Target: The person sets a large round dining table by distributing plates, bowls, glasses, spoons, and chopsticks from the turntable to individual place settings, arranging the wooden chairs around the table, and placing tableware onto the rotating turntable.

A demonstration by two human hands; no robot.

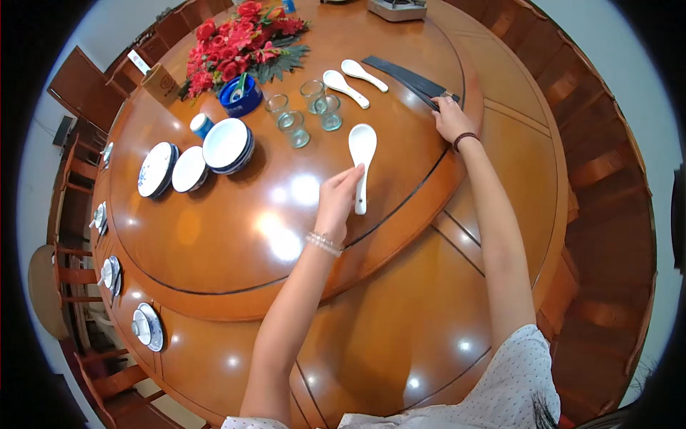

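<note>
My left hand [339, 201] is closed on the handle of a white soup spoon [362, 145], its bowl pointing away from me above the turntable. Farther right, my right hand [451, 119] has its fingers closed around the near ends of some dark chopsticks [405, 74], which fan out slightly toward the far left. Two more white spoons, one nearer [344, 87] and one farther [363, 74], lie beside the chopsticks. Left of the held spoon stand several clear glasses [329, 114].
Stacked bowls [227, 144], a smaller bowl [190, 170] and stacked plates [157, 170] sit left on the wooden turntable [214, 250]. Behind are a blue container [241, 96], red flowers [232, 46] and a portable stove [397, 8]. Place settings [148, 327] line the left table edge.
</note>
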